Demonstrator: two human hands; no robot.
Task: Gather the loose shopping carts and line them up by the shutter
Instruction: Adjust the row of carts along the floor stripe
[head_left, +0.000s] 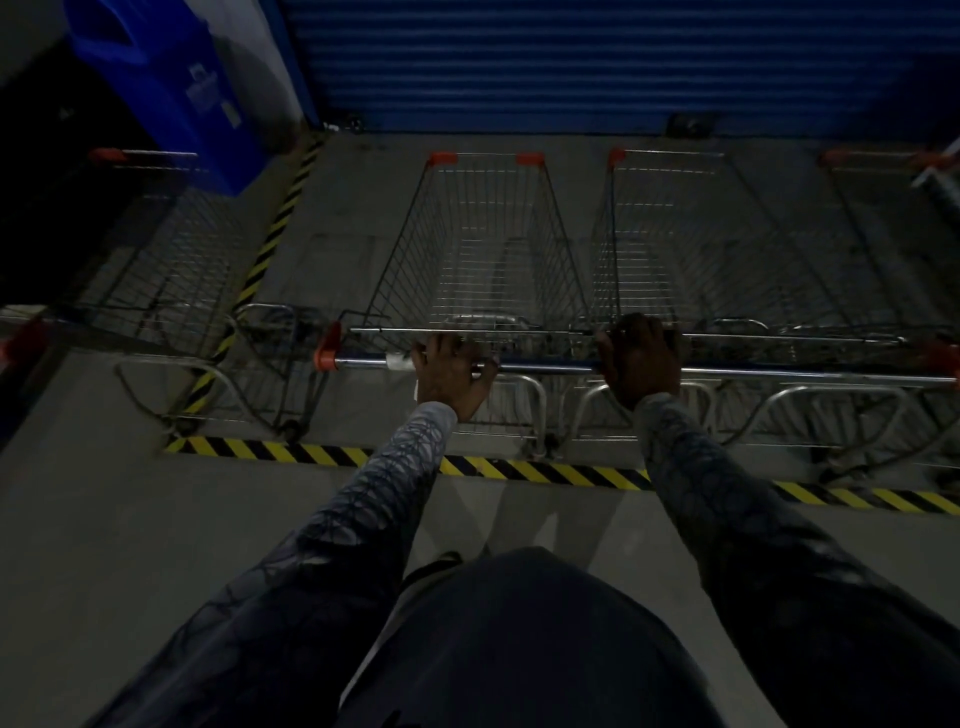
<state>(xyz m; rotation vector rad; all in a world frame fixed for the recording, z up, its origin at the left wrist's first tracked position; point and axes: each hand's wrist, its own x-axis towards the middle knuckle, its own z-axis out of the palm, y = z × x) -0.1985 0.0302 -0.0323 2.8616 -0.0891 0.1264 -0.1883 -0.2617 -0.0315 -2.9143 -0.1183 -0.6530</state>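
Carts of steel wire fill the head view, side by side with their noses toward the shutter (571, 62). The cart in hand (483, 249) stands opposite the middle of the shutter, near it but not touching. Its handle bar (545, 368) is at the end away from the shutter. A second cart (675, 244) stands just beside it toward the shutter's right end, and a third cart (883, 234) is further that way. A fourth cart (156, 244) sits in the dark past the shutter's left end, below a blue bin (171, 78). Striped tape (545, 470) on the floor runs parallel to the shutter, behind the wheels.

The left hand (451, 374) is curled round the bar, fingers over the top and thumb below. The right hand (640, 358) also grips it with bent fingers. Whether it holds the end of this same bar or the start of the neighbour's bar, I cannot tell in this light.

The cart looks empty, so I judge it stiff but not heavy, and easy to roll. Its wheels may let it swing sideways into the second cart. The polished bar is probably slippery, so two hands set well apart on it seem the best hold for steering. The thin basket wires are a poor place to grip.
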